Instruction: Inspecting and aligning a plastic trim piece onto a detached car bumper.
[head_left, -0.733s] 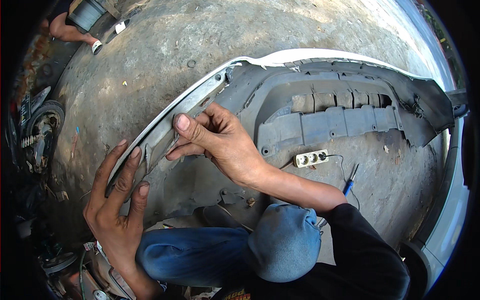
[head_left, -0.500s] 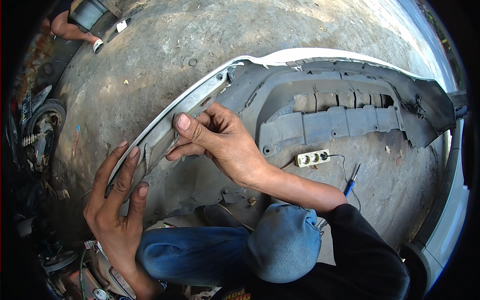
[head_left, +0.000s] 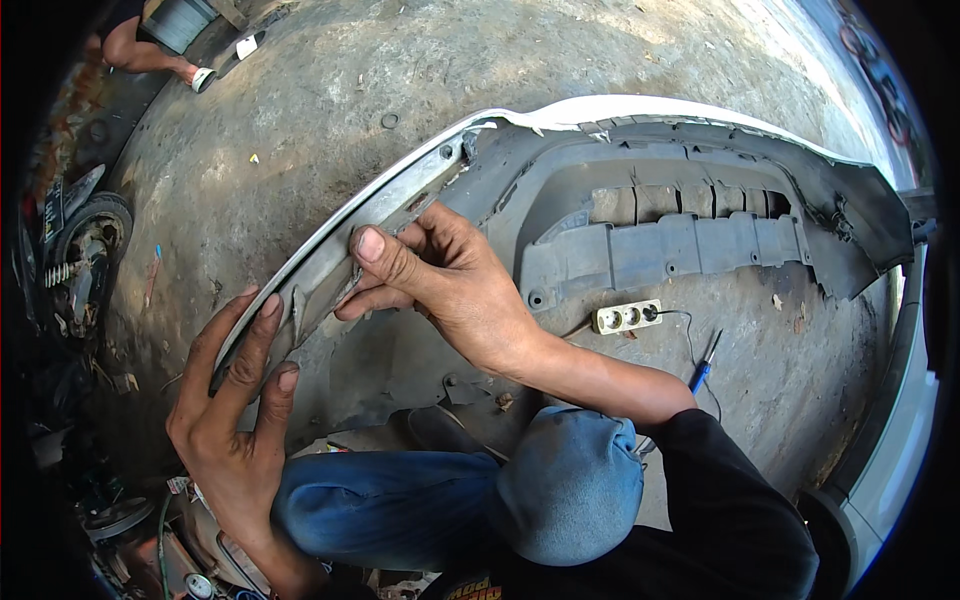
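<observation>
The car bumper (head_left: pixel 640 200) lies inside-up on the rough concrete ground (head_left: pixel 330 120), a long curved shell of grey plastic with a white painted outer skin showing along its upper edge; its end piece, a pale, scuffed strip, runs down toward the lower left, and there both hands work. A likely trouble, as I judge it: the shell is thin and springy, so a hard bend at that end could crack the plastic or snap a moulded tab; the torn-looking white lip at the top suggests that it is already brittle; an edge slipping free could also scrape the fingers.

The right hand (head_left: pixel 450 285) is clenched on the end strip, thumb pressed flat on its upper face and fingers curled beneath; the left hand (head_left: pixel 235 400) lies lower on the same strip, fingers spread and resting along its edge, gripping loosely rather than closed tight.

Inside the bumper sits a ribbed dark-grey undertray panel (head_left: pixel 660 250), boxy and matte; the person's jeans knee (head_left: pixel 400 505) is faded blue cloth, with a rounded blue-grey cloth shape (head_left: pixel 570 485) just beside it.

A cream power strip (head_left: pixel 627 316) lies on the ground near the panel, its thin cable trailing right; a small screwdriver with a blue handle (head_left: pixel 702 368) lies near it; at the left rim stands a motorcycle wheel (head_left: pixel 85 250), and at the top left another person's foot (head_left: pixel 200 76) shows.
</observation>
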